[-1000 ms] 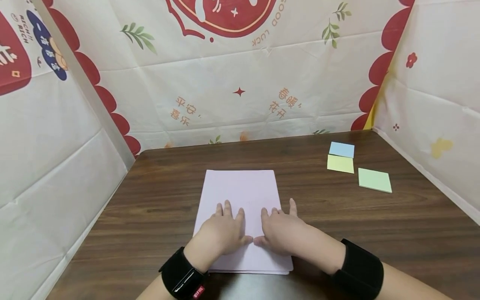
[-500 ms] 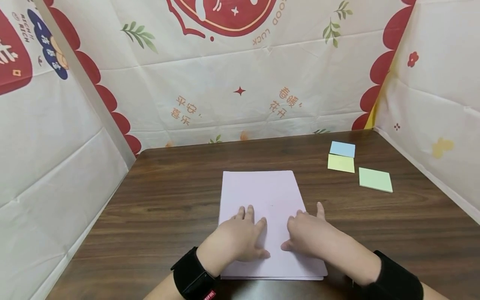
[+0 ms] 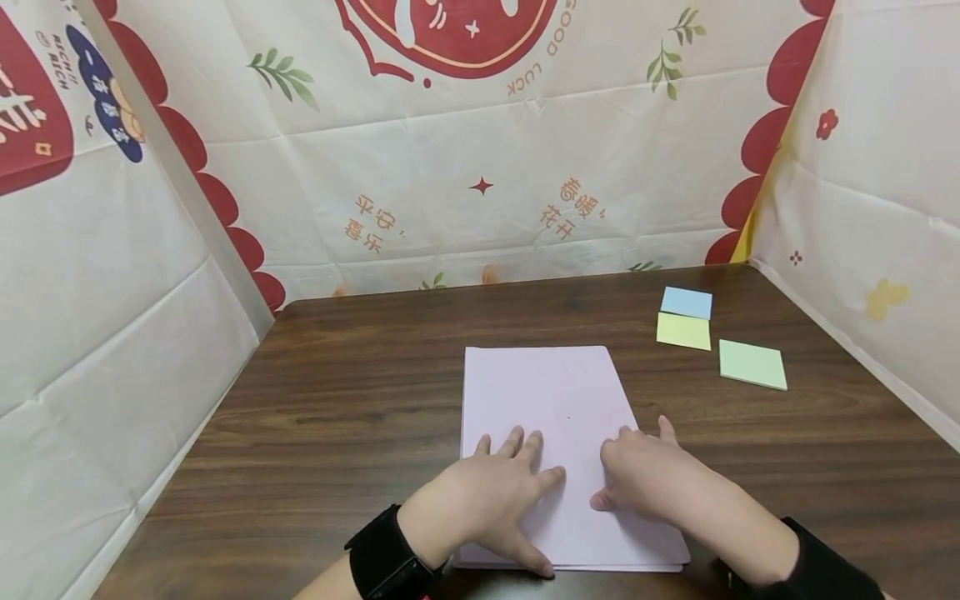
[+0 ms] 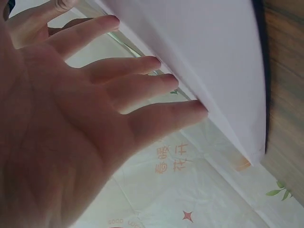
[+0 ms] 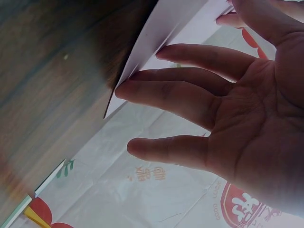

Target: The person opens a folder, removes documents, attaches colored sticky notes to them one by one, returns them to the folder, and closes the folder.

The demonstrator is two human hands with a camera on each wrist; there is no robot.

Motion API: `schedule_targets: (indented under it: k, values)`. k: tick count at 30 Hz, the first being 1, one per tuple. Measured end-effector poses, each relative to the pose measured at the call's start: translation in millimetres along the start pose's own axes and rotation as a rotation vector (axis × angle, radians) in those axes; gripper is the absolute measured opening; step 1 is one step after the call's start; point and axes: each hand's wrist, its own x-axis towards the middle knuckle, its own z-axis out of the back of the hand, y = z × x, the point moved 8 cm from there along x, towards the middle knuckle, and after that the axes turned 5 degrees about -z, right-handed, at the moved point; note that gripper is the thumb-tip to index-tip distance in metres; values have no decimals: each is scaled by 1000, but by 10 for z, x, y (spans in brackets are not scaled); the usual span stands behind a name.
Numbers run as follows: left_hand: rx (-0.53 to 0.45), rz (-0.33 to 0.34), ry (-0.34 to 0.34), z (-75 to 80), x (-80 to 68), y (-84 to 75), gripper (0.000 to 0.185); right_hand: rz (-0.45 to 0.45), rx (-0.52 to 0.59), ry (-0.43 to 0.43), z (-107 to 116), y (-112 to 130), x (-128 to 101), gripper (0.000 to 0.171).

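Paper [image 3: 555, 417], a pale lilac sheet or thin stack, lies flat on the dark wood bench [image 3: 337, 417], a little right of the middle and close to the near edge, its long sides running away from the person. Both hands rest on its near half: the left hand [image 3: 487, 496] lies palm down with straight, slightly spread fingers [image 4: 156, 80] whose tips touch the sheet, and the right hand [image 3: 645, 479] lies beside it in the same way, fingers [image 5: 190, 97] extended and pressing on the paper close to its right edge, nothing pinched or curled round. A narrow strip of bare paper shows between the two hands. The step in hand looks like squaring or sliding the sheet into place under flat palms, the paper held down rather than lifted. A next move would probably call for keeping even pressure from both sides so that the sheet does not skew, or for getting a fingertip under an edge, which is hard with paper lying this flat on a smooth top. Well apart, at the far right of the bench, lie three small pads: a blue pad [image 3: 686, 302] touching a yellow pad [image 3: 683, 331], and a green pad [image 3: 752, 364] just beside them. Printed cloth walls [image 3: 480, 167] enclose the bench on three sides.
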Motion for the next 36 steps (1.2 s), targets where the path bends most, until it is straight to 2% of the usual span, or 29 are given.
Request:
schedule_targets:
  k: [5, 9, 12, 16, 19, 22, 24, 28, 31, 33, 36]
  values:
    - [59, -50, -46, 14, 15, -43, 95, 4, 8, -11, -7, -18, -20, 46]
    - [181, -137, -116, 48, 18, -131, 76, 19, 8, -29, -16, -46, -52, 48]
    - [258, -182, -160, 70, 6, -197, 70, 31, 11, -42, -16, -45, -67, 48]
    - [290, -196, -181, 86, -1, -230, 69, 37, 20, -48, -6, -29, -64, 47]
    - [326, -244, -214, 98, -7, -274, 60, 41, 15, -52, 2, -30, -66, 47]
    - [386, -330, -283, 124, -37, -356, 48, 47, 9, -54, 15, -46, -77, 47]
    - [430, -400, -354, 145, -91, -426, 42, 49, 14, -42, 31, -71, -85, 48]
    - [466, -506, -554, 201, -279, -531, 36, 48, 73, -43, 131, -205, -103, 47]
    - [480, -539, -680, 201, -418, -572, 38, 38, 124, -55, 240, -415, -99, 45]
    - [524, -547, -699, 163, -472, -598, 35, 37, 149, -30, 277, -596, -86, 45]
    - [569, -542, -674, 91, -510, -611, 36, 39, 175, 44, 248, -832, -79, 49]
